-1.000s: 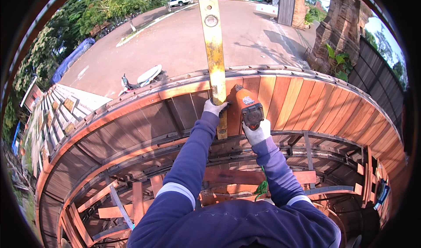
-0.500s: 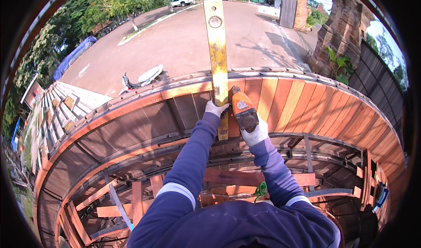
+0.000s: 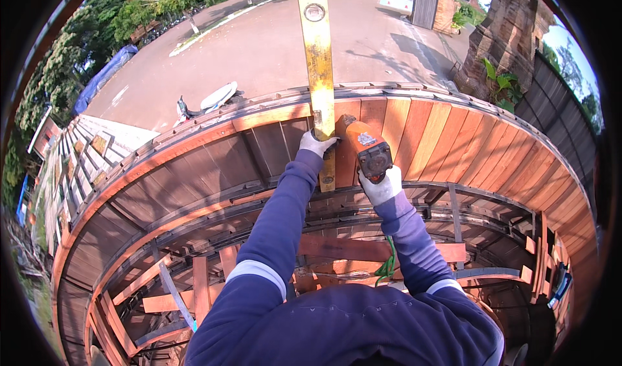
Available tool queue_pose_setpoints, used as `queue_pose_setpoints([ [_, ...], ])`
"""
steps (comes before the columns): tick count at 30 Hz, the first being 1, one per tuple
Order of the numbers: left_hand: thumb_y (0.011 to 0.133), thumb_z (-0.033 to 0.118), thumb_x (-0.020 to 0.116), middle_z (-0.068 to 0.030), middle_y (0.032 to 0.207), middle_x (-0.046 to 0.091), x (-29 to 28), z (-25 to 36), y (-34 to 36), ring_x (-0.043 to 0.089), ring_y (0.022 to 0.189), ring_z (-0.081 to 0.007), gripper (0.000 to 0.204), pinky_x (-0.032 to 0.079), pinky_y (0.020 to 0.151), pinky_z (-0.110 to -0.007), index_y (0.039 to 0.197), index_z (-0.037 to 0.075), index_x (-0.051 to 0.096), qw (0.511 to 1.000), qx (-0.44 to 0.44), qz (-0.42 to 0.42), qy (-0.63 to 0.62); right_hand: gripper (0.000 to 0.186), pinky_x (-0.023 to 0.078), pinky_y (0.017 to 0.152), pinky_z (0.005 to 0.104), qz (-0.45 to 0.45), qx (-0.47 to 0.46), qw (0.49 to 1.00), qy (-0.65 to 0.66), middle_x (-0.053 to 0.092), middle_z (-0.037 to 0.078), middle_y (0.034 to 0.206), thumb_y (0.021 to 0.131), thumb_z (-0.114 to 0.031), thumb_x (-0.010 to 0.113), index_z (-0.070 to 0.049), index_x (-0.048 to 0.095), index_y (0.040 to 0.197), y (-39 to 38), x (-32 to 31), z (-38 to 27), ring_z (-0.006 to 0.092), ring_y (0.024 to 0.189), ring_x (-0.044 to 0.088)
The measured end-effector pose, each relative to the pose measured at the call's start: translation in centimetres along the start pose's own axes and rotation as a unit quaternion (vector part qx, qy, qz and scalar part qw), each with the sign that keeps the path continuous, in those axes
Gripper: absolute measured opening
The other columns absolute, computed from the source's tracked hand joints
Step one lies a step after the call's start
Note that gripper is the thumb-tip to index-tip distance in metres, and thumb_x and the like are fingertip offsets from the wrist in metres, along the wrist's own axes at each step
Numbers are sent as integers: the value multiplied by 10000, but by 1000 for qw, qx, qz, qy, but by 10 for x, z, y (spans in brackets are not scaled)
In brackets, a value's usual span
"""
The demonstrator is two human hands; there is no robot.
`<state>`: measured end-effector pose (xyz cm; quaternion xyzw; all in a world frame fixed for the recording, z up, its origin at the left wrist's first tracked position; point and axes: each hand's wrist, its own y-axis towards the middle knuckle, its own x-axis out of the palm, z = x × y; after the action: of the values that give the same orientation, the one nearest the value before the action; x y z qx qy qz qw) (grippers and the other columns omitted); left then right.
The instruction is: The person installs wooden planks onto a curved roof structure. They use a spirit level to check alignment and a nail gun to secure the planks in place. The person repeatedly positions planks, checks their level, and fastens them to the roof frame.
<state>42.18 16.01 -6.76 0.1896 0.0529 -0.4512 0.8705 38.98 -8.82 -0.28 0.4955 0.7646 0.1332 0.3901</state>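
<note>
A long yellow spirit level [image 3: 319, 61] stands out past the upper edge of a curved band of wooden boards [image 3: 431, 142]. Its lower end lies over the band near the middle. My left hand [image 3: 316, 144], in a pale glove, is closed round the level's lower part. Just to the right, my gloved right hand [image 3: 382, 188] grips an orange power drill [image 3: 364, 139] with a dark rear end. The drill's nose is close to the boards beside the level. The fingers of my right hand are partly hidden by the drill.
Below the band lie dark curved frame members [image 3: 194, 207] and loose reddish planks [image 3: 202, 285]. A green cord [image 3: 387, 262] hangs near my right forearm. Beyond the edge is a paved yard [image 3: 253, 48] with a parked motorbike [image 3: 217, 98]. A brick pillar [image 3: 502, 39] rises at the right.
The scene has shifted up slightly in the picture. The drill's rear end has swung a little to the right with my right hand. My left hand keeps its hold on the level.
</note>
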Motion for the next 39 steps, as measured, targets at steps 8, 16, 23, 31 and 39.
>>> queue_pose_setpoints([
  [8,708,157,855,-36,878,687,-1,9,-1,617,738,-111,369,521,692,-283,981,12,653,997,-55,-10,-56,585,515,743,407,-254,-100,920,-280,669,183,893,757,-229,665,-11,523,1280,-60,-47,32,319,794,665],
  [16,744,65,812,-42,902,683,-34,25,-27,637,730,-107,332,542,688,-266,1012,9,624,992,-32,49,-108,563,461,837,435,-432,-69,835,-334,658,165,972,853,-224,542,-38,448,1377,-108,-13,76,299,878,643],
  [23,701,108,848,-54,930,705,-50,15,-29,650,778,-133,400,534,746,-288,1031,10,642,993,-19,100,-58,512,467,833,444,-375,-84,861,-334,655,168,948,866,-212,528,-49,470,1347,-84,16,89,306,836,651],
  [31,740,47,806,-60,951,697,-34,15,-26,660,782,-140,355,547,742,-277,1039,-2,622,993,-42,92,-65,622,428,930,433,-405,-48,852,-327,623,207,1075,809,-232,629,-25,423,1358,-87,16,90,314,1005,615],
  [39,716,58,832,-51,943,696,-41,-7,-18,654,784,-128,381,544,736,-275,1034,4,628,993,-22,104,-59,713,412,942,455,-392,-111,844,-350,628,129,1006,839,-308,617,-40,352,1444,-94,35,103,292,941,623],
])
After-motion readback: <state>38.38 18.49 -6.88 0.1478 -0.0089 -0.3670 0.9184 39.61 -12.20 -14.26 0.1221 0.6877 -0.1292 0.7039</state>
